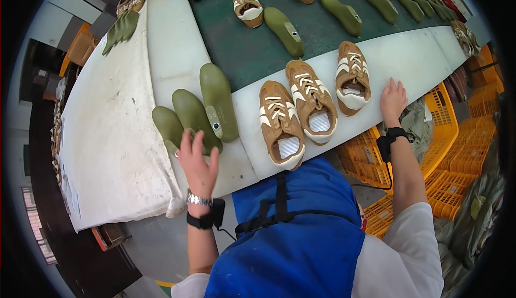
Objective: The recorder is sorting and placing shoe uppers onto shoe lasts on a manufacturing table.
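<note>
My left hand (pixel 198 163) is open, fingers spread, at the near end of a group of green shoe lasts. Its fingertips overlap the middle last (pixel 191 112); whether they touch it I cannot tell. A shorter last (pixel 166 123) lies to its left and a longer one (pixel 217 96) to its right. My right hand (pixel 393 102) is open, resting with fingers stretched on the white work surface near its front edge. Between my hands stand three brown sneakers with white stripes and laces: a left one (pixel 274 112), a middle one (pixel 306 91) and a right one (pixel 352 64).
Beyond the white ledge (pixel 419 51), a dark green belt (pixel 228 42) carries rows of sneakers and lasts. A cloth-covered table (pixel 107 153) extends left, with more lasts (pixel 121 29) at its far end. Yellow crates (pixel 451 190) are stacked below on the right, one holding greyish sheet material (pixel 416 123).
</note>
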The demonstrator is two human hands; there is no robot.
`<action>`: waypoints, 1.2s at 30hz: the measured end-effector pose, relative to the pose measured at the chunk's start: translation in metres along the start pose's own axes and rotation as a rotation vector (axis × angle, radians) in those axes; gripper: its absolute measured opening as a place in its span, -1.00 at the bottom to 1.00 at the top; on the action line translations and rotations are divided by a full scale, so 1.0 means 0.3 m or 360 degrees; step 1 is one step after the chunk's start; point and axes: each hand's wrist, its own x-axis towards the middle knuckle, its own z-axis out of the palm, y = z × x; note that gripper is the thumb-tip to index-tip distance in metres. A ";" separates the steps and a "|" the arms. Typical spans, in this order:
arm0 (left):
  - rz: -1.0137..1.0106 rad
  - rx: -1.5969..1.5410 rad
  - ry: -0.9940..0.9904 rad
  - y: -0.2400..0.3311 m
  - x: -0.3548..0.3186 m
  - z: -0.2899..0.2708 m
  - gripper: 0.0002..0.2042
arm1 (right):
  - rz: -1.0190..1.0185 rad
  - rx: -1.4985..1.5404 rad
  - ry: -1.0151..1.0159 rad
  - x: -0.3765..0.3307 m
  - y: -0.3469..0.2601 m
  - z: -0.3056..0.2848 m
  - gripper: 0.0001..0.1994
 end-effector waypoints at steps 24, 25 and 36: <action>0.0530 0.0423 -0.0916 0.147 0.381 0.075 -0.41 | -0.0068 0.0085 0.0122 -0.026 -0.001 -0.010 -0.63; 0.0563 0.0438 -0.0923 0.157 0.443 0.106 -0.41 | -0.0032 0.0084 0.0118 -0.027 -0.002 -0.018 -0.63; 0.0006 0.0510 -0.0853 0.232 0.832 0.452 -0.36 | -0.0020 0.0276 0.0166 -0.051 -0.023 -0.077 -0.63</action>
